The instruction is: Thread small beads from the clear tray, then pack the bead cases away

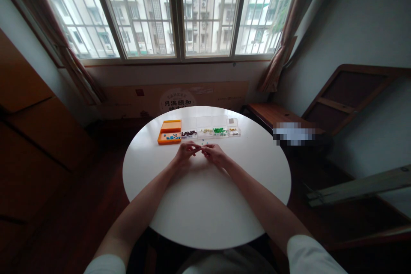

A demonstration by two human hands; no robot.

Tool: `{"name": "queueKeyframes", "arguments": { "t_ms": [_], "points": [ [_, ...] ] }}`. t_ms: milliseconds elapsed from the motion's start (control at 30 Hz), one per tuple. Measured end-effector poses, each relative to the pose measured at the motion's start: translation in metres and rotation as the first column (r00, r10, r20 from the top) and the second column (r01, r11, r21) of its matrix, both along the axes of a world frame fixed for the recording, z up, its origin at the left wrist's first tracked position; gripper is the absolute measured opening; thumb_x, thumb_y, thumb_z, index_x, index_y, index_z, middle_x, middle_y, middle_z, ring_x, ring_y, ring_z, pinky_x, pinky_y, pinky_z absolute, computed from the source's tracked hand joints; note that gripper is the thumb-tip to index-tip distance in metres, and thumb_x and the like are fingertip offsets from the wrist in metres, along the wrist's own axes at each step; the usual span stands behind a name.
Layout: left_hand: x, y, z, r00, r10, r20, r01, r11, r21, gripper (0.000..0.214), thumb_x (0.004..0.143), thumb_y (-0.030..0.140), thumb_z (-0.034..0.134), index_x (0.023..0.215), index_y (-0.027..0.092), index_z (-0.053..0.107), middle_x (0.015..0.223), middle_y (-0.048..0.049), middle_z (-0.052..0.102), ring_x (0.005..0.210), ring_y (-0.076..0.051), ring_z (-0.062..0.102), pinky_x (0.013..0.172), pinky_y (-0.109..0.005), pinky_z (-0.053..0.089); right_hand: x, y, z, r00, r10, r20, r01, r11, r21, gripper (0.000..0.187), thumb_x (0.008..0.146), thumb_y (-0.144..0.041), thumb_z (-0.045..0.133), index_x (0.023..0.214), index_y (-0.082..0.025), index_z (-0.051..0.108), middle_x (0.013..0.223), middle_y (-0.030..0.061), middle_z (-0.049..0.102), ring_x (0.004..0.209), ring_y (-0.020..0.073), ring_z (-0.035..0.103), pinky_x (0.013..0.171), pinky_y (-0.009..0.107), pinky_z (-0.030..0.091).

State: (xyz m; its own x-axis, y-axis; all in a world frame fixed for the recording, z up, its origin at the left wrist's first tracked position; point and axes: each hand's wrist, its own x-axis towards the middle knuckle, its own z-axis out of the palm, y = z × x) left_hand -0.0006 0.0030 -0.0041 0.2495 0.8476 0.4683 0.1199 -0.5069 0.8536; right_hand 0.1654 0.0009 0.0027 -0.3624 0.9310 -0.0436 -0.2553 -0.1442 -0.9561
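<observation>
My left hand (186, 150) and my right hand (214, 154) meet fingertip to fingertip above the white round table. Both are closed in a pinch; whatever lies between the fingers is too small to make out. Just beyond the fingertips, a few tiny blue pieces (203, 140) lie on the tabletop. Behind my left hand stands an open orange box (161, 138) with small blue pieces in it. To its right runs a row of clear plastic boxes with lids up, holding dark brown pieces (189, 134), pale pieces (206, 131), green pieces (220, 130) and yellowish pieces (233, 130).
The white round table (205, 205) reaches up to my body. Beyond it a large cardboard panel (135, 98) leans under a barred window. A wooden bench (272, 113) stands at the right, with wooden boards (356, 188) nearer me. Brown cabinets (32, 137) line the left.
</observation>
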Motion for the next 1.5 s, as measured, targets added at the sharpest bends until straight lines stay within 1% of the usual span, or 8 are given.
{"name": "queueKeyframes", "arguments": {
  "t_ms": [400,733,833,967,1167,1333,1500],
  "points": [
    [0.0022,-0.0019,0.0009,0.999,0.024,0.03,-0.024,1.0,0.012,0.032,0.064,0.041,0.068,0.077,0.011,0.069,0.071,-0.0054,0.06,0.049,-0.008,0.056,0.04,-0.018,0.048,0.0004,0.002,-0.002,1.0,-0.01,0.015,0.009,1.0,0.027,0.022,0.056,-0.029,0.07,0.066,-0.011,0.063,0.052,-0.0018,0.053,0.045,0.005,0.041,0.044,0.02,0.027],
    [0.0011,0.0002,-0.0006,1.0,0.01,0.027,-0.011,1.0,0.024,0.03,0.064,0.039,0.068,0.077,0.011,0.069,0.071,-0.0048,0.059,0.048,-0.007,0.055,0.041,-0.018,0.048,0.0014,0.0051,-0.0075,1.0,0.002,0.008,-0.002,0.999,0.04,0.02,0.058,-0.028,0.069,0.067,-0.011,0.064,0.053,-0.0013,0.054,0.045,0.0052,0.042,0.044,0.02,0.028],
    [0.0012,-0.0005,0.0004,1.0,0.009,0.017,-0.01,1.0,0.026,0.03,0.065,0.039,0.068,0.077,0.012,0.069,0.07,-0.0043,0.059,0.047,-0.007,0.055,0.041,-0.018,0.048,0.0005,0.0059,-0.0078,1.0,-0.014,-0.012,0.015,0.999,0.03,0.02,0.057,-0.028,0.069,0.066,-0.011,0.063,0.053,-0.0016,0.053,0.045,0.0051,0.042,0.044,0.02,0.028],
    [0.0015,-0.0015,0.0023,1.0,0.01,0.017,-0.01,1.0,0.022,0.03,0.065,0.039,0.068,0.076,0.011,0.068,0.07,-0.0042,0.058,0.048,-0.007,0.055,0.041,-0.018,0.048,-0.0005,0.0054,-0.0063,0.999,-0.035,0.005,0.035,0.999,0.025,0.022,0.055,-0.029,0.07,0.065,-0.012,0.062,0.052,-0.0016,0.054,0.044,0.0053,0.042,0.044,0.021,0.027],
    [0.0007,-0.0014,0.0022,1.0,0.022,-0.002,-0.022,1.0,0.005,0.032,0.065,0.041,0.067,0.076,0.011,0.068,0.071,-0.0049,0.059,0.048,-0.007,0.055,0.041,-0.018,0.048,0.0006,0.0025,-0.0037,0.998,-0.02,0.059,0.017,0.998,0.059,0.023,0.057,-0.031,0.069,0.067,-0.011,0.063,0.053,-0.0008,0.055,0.045,0.0056,0.042,0.044,0.021,0.028],
    [0.0003,-0.0009,0.0017,1.0,0.025,-0.015,-0.025,1.0,0.002,0.033,0.065,0.042,0.067,0.076,0.011,0.069,0.071,-0.0056,0.059,0.048,-0.008,0.055,0.041,-0.018,0.048,0.0008,0.0028,-0.0037,0.998,-0.014,0.06,0.011,0.998,0.065,0.024,0.056,-0.032,0.069,0.067,-0.011,0.063,0.053,-0.0006,0.055,0.045,0.006,0.042,0.043,0.021,0.028],
    [0.0005,-0.0012,0.0016,0.999,0.029,-0.023,-0.029,1.0,-0.002,0.034,0.066,0.043,0.066,0.078,0.011,0.069,0.071,-0.0061,0.06,0.048,-0.008,0.055,0.041,-0.018,0.048,0.0005,0.0004,0.0013,0.997,-0.015,0.076,0.01,0.998,0.066,0.025,0.055,-0.033,0.069,0.065,-0.011,0.063,0.052,-0.0008,0.054,0.045,0.0059,0.041,0.043,0.021,0.028]
  ]
}}
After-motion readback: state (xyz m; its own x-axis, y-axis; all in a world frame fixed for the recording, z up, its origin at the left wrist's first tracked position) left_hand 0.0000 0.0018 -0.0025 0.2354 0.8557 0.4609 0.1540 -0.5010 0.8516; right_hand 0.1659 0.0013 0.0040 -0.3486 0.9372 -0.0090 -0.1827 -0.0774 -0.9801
